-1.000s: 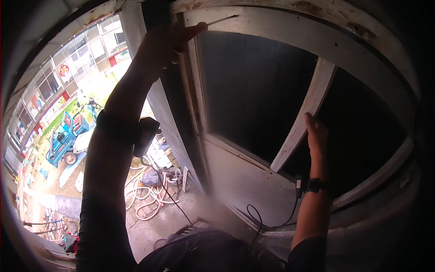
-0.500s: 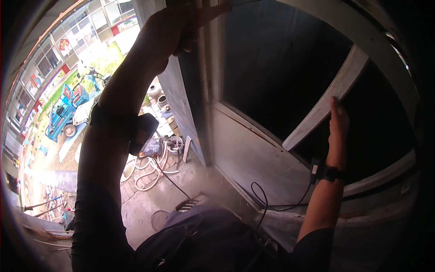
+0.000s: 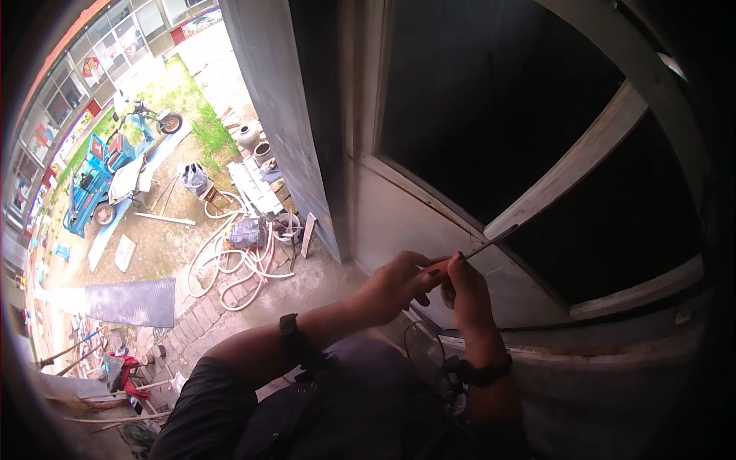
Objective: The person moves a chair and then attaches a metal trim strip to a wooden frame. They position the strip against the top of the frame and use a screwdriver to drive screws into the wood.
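Observation:
Both of my hands meet in front of me, close to the lower part of a white wooden door or window frame (image 3: 429,201). A slim tool with a thin shaft, which looks like a screwdriver (image 3: 481,247), points up and to the right from them. My right hand (image 3: 469,299) is closed around it near the base of the shaft. Fingers of my left hand (image 3: 391,287) pinch at its other end, where the handle is mostly covered. Behind the tip, a slanting pale bar (image 3: 571,169) crosses the dark panes.
A grey post (image 3: 284,115) stands upright left of the frame. Outside it lie a coiled pale hose (image 3: 203,264), a white bucket (image 3: 287,226) and clay jars (image 3: 247,136). Farther off is a blue cargo tricycle (image 3: 92,192). Sticks and a red cloth (image 3: 130,376) lie at lower left.
My left hand has come down from high on the frame to my right hand. The right hand has left the slanting bar and moved down and left. The screwdriver now shows between them.

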Action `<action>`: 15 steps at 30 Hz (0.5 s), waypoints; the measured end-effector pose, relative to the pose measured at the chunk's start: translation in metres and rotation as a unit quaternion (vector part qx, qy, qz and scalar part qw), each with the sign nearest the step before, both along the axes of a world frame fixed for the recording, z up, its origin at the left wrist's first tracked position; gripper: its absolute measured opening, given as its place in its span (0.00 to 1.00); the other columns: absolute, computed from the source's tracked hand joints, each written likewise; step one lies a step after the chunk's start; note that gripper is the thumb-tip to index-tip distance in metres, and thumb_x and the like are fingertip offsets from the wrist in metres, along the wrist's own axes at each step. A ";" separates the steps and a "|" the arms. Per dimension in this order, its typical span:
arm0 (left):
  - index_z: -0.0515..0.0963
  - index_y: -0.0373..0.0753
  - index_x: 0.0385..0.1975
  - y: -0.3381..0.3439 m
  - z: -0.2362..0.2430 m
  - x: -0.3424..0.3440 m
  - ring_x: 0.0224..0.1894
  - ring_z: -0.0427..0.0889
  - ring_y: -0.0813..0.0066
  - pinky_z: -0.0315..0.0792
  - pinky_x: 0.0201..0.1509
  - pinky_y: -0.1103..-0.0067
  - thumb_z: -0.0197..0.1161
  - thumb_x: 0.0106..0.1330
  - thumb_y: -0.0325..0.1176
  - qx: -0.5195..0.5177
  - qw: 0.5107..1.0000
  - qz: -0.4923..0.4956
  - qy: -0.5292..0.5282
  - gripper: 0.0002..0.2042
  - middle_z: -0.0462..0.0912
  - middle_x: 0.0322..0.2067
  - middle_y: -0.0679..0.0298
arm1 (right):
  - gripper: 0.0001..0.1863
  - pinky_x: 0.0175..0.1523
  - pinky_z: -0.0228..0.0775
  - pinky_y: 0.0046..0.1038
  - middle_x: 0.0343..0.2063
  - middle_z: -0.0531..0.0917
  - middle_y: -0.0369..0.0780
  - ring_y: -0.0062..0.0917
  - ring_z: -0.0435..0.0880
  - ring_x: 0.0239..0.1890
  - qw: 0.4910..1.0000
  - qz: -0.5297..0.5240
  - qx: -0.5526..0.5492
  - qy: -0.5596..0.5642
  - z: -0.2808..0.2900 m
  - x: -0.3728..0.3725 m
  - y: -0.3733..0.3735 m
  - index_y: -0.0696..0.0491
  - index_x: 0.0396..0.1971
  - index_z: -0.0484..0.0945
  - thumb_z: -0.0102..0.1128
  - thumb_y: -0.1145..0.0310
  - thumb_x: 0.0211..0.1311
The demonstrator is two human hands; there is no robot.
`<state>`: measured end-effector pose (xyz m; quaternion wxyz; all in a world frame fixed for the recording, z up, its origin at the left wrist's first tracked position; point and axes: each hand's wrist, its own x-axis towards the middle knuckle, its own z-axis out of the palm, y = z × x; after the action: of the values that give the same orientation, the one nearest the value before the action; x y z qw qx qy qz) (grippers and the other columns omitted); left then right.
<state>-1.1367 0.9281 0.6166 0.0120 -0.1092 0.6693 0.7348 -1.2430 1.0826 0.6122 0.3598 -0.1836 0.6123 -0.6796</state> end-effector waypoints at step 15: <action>0.80 0.28 0.40 -0.067 0.119 -0.040 0.34 0.85 0.58 0.79 0.32 0.72 0.68 0.62 0.31 0.236 0.716 -0.551 0.357 0.12 0.83 0.32 0.44 | 0.24 0.42 0.68 0.23 0.17 0.83 0.38 0.21 0.78 0.26 0.957 -0.112 0.265 0.025 -0.128 0.022 0.163 0.55 0.14 0.79 0.48 0.57 0.66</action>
<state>-1.1763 0.8608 0.7361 0.2004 0.5562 0.3705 0.7164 -1.2206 1.2457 0.4843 0.3017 -0.0286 0.7959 -0.5240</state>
